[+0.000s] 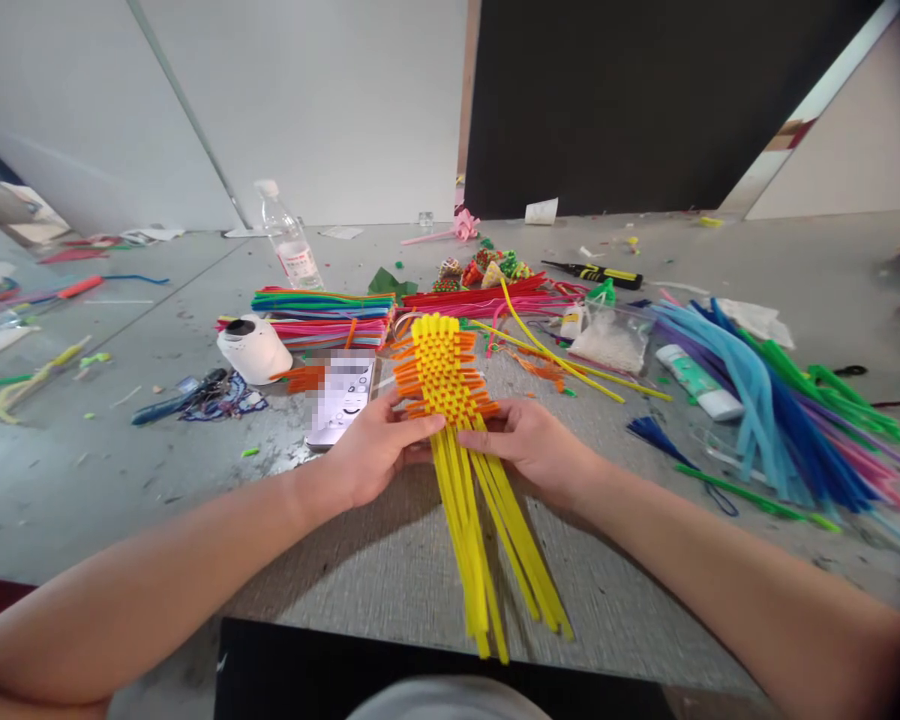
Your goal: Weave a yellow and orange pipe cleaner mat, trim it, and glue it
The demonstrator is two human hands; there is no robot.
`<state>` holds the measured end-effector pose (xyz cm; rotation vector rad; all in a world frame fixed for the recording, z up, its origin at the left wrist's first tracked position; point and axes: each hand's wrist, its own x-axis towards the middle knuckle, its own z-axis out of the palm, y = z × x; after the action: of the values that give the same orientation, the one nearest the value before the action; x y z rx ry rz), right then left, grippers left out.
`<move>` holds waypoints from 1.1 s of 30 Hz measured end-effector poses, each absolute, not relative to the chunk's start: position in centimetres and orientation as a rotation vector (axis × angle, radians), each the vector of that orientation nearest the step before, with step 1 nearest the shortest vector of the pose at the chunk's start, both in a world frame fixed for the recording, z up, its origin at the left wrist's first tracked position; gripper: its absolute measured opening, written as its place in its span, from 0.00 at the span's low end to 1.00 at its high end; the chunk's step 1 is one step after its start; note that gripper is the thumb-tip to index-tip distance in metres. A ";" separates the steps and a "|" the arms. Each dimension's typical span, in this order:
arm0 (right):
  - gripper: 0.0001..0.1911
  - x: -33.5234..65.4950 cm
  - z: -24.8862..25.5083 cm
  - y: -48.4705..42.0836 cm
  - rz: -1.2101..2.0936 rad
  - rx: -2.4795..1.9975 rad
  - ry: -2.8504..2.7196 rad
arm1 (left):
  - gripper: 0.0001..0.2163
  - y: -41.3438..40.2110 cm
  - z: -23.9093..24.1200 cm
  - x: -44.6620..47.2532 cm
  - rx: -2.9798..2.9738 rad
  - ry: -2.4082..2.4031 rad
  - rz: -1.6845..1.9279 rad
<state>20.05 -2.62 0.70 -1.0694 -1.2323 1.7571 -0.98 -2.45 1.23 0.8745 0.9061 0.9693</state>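
A woven mat of yellow and orange pipe cleaners (pixel 439 375) lies on the grey table (pixel 390 570) in front of me, its loose yellow strands (pixel 495 545) trailing toward me. My left hand (pixel 371 450) grips the mat's lower left edge, fingers pinched on the weave. My right hand (pixel 529 440) pinches the lower right edge at the last orange row. Both hands meet where the woven part ends.
A phone (pixel 341 398) and a white round device (pixel 253 348) lie left of the mat. Stacks of coloured pipe cleaners (pixel 322 315) sit behind, blue and green ones (pixel 772 400) at right. A water bottle (pixel 289 240), bead bag (pixel 611 340), glue tube (pixel 697 382) and scissors (pixel 180 400) are scattered about.
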 end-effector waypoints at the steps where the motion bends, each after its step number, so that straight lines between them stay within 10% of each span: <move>1: 0.22 19.9 0.7 -2.7 1.749 -1.065 -1.223 | 0.26 -2.5 1.2 -1.0 0.859 0.902 0.958; 33: 0.24 19.0 1.3 -4.3 1.566 -1.334 -1.210 | 0.19 -2.7 1.1 -0.8 0.923 0.906 0.913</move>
<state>19.00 -4.33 1.35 -1.3335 -1.2104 1.5663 -0.79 -2.68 1.14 0.9234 0.9063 0.9130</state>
